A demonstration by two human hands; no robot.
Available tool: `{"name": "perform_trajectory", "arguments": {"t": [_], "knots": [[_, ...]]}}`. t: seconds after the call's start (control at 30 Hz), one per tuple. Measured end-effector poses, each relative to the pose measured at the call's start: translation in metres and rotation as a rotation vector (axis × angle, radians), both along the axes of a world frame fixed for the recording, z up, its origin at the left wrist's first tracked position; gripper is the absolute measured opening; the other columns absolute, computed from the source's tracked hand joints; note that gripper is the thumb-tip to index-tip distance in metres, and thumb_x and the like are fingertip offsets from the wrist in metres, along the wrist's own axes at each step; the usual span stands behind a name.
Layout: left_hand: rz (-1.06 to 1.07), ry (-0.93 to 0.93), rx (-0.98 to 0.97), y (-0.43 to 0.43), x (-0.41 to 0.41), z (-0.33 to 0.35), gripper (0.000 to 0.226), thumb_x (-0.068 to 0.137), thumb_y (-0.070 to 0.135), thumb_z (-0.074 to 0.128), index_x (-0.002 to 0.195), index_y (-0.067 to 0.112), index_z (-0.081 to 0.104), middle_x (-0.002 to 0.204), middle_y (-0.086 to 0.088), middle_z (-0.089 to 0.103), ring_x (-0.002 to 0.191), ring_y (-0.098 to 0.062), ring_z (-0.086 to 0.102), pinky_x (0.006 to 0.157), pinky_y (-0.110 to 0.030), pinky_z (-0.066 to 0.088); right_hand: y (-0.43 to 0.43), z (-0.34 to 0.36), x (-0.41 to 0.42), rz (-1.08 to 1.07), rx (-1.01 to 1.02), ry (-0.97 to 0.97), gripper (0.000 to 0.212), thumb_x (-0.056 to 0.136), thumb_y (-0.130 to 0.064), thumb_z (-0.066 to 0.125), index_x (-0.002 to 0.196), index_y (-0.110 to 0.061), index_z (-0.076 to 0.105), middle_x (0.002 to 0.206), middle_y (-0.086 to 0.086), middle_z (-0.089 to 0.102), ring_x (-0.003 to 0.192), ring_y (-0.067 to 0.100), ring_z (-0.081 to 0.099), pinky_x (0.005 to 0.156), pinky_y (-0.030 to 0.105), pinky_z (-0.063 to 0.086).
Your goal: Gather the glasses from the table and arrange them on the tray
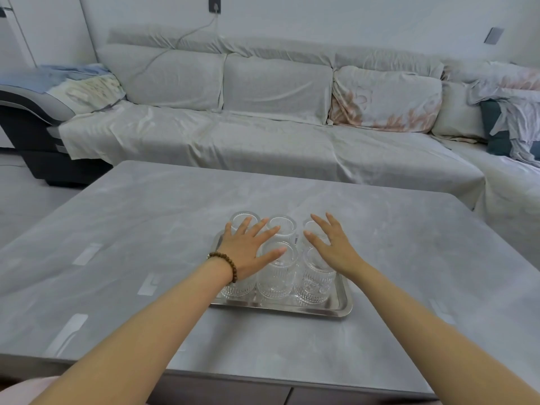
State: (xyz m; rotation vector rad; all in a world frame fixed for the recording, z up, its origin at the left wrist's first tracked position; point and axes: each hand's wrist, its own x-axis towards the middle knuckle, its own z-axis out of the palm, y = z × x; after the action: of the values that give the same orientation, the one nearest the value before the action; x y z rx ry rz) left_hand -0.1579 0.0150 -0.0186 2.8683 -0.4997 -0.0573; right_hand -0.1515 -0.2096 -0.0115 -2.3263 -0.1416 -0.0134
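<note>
Six ribbed glasses [276, 273] stand in two rows on the steel tray [336, 309] at the frame's centre. They are likely brittle and slick, so each is best gripped around its ribbed wall, not the rim. The left hand [247, 249] (beaded bracelet [228, 264] at the wrist) hangs spread over the left glasses, holding nothing. The right hand [331, 248], fingers splayed, is likewise empty. The grey table [146, 223] looks smooth and hard; a covered sofa [263, 112] fills the upper frame.
</note>
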Motion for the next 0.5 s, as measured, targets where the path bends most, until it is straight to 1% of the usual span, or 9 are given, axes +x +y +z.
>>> {"name": "perform_trajectory", "arguments": {"t": [0.07, 0.13, 0.27, 0.4, 0.5], "knots": [[0.025, 0.003, 0.006, 0.0, 0.002, 0.002, 0.074, 0.074, 0.078, 0.002, 0.142, 0.05, 0.004, 0.159, 0.011, 0.0, 0.146, -0.023, -0.008, 0.112, -0.057, -0.01, 0.003, -0.003, 0.008, -0.032, 0.035, 0.079, 0.065, 0.088, -0.054, 0.054, 0.147, -0.034, 0.032, 0.164, 0.0, 0.0, 0.15, 0.023, 0.011, 0.119, 0.042, 0.015], [0.047, 0.007, 0.033, -0.002, 0.003, 0.001, 0.068, 0.08, 0.074, 0.008, 0.143, 0.049, 0.003, 0.159, 0.01, -0.001, 0.146, -0.024, -0.008, 0.112, -0.058, -0.009, 0.004, -0.008, 0.01, -0.039, 0.068, 0.118, 0.071, 0.085, -0.055, 0.059, 0.147, -0.033, 0.033, 0.163, -0.003, -0.004, 0.149, 0.024, 0.016, 0.117, 0.039, 0.02], [0.054, 0.01, 0.039, -0.003, 0.003, 0.0, 0.067, 0.081, 0.073, 0.014, 0.143, 0.048, 0.004, 0.159, 0.009, -0.001, 0.146, -0.024, -0.007, 0.114, -0.056, -0.005, 0.003, -0.014, 0.013, -0.045, 0.107, 0.108, 0.074, 0.081, -0.055, 0.063, 0.146, -0.033, 0.035, 0.162, -0.006, 0.002, 0.147, 0.022, 0.021, 0.113, 0.034, 0.025], [0.058, 0.01, 0.02, -0.003, 0.004, -0.001, 0.067, 0.081, 0.073, 0.015, 0.143, 0.048, 0.006, 0.159, 0.009, 0.0, 0.146, -0.024, -0.006, 0.115, -0.054, -0.003, 0.002, -0.015, 0.013, -0.039, 0.109, 0.083, 0.072, 0.082, -0.055, 0.063, 0.145, -0.032, 0.037, 0.159, -0.004, 0.008, 0.146, 0.019, 0.023, 0.107, 0.027, 0.023], [0.058, 0.01, 0.02, -0.003, 0.003, -0.001, 0.067, 0.081, 0.073, 0.014, 0.143, 0.048, 0.006, 0.159, 0.01, 0.001, 0.146, -0.023, -0.006, 0.115, -0.054, -0.004, 0.002, -0.016, 0.012, -0.04, 0.11, 0.077, 0.071, 0.082, -0.055, 0.063, 0.144, -0.032, 0.038, 0.158, -0.004, 0.011, 0.145, 0.019, 0.024, 0.108, 0.028, 0.023]]}}
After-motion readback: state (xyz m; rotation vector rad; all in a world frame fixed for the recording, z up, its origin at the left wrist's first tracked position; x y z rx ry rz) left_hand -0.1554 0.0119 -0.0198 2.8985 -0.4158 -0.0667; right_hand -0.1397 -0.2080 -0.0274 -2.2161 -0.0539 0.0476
